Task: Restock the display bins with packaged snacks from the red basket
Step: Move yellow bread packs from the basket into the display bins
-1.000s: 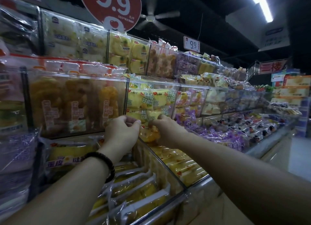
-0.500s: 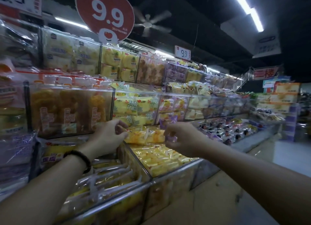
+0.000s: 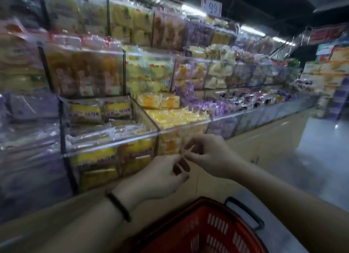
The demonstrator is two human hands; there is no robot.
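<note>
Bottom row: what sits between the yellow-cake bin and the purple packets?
A clear bin of pale yellow-orange packets, shown in the head view.

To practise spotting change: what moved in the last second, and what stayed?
The left hand and right hand came down from the middle bin and now meet fingertip to fingertip above the red basket, newly in view. The packets in the bins stayed.

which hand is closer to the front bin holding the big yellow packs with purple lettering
Left. The left hand is just below the right front corner of that bin; the right hand is further right, in front of the neighbouring bin.
</note>
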